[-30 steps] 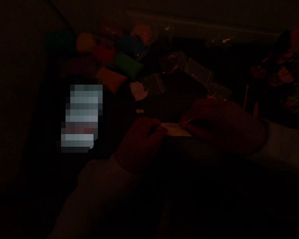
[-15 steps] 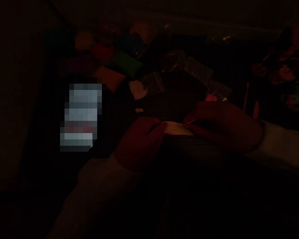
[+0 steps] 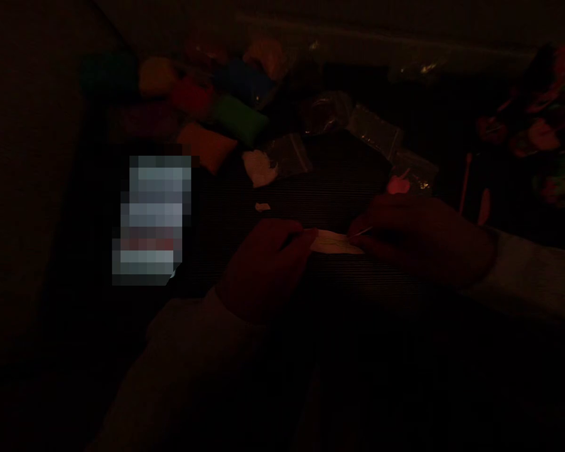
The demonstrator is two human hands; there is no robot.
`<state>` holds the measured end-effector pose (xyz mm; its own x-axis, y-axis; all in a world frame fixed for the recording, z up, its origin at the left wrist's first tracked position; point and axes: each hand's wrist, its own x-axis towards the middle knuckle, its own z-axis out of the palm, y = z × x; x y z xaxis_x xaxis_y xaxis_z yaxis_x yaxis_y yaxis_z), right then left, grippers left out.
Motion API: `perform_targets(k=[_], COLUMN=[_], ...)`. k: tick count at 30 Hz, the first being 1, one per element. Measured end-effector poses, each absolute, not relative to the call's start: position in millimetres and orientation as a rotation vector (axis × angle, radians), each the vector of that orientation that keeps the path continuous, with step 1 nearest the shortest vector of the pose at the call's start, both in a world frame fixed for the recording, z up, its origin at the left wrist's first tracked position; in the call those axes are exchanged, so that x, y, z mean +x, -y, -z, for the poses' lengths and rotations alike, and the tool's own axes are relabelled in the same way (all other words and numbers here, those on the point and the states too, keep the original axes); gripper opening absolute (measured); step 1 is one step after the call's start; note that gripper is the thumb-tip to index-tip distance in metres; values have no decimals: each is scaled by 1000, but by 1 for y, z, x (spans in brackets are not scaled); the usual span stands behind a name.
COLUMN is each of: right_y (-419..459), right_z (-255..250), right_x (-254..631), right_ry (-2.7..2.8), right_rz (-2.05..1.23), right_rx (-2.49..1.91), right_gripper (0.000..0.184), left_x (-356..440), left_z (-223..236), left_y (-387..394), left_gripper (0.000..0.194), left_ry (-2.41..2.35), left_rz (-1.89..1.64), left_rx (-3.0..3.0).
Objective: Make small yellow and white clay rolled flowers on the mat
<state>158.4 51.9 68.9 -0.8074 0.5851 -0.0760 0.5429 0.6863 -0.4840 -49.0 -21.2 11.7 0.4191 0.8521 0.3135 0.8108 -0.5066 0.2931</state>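
Dark tabletop [image 3: 263,270], both hands at pale strip [image 3: 335,242]

Dim craft table [image 3: 324,201], coloured packets [image 3: 240,118]

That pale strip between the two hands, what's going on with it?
The left hand grips one end of the pale strip, while the right hand is at the other end, a thin white thing poking out from its fingers. It lies low over a dark, ribbed surface. A small pale scrap sits just beyond the left hand, with colored packets farther back. The light is very dim.
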Motion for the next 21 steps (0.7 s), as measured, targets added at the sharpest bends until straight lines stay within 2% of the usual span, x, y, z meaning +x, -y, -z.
perform_targets(k=[15,21], right_y=[-51,-50], right_z=[-67,-64], right_x=[161,164], right_ry=[2849,2940], right_rz=[-720,-458], right_rx=[-894,-834], right_gripper=[19,21], left_x=[-50,-50], left_z=[-11,-11], left_y=[21,21], left_gripper=[29,29], left_ry=[-1521,-1515], left_rz=[-620,-633], left_rx=[2511,2557])
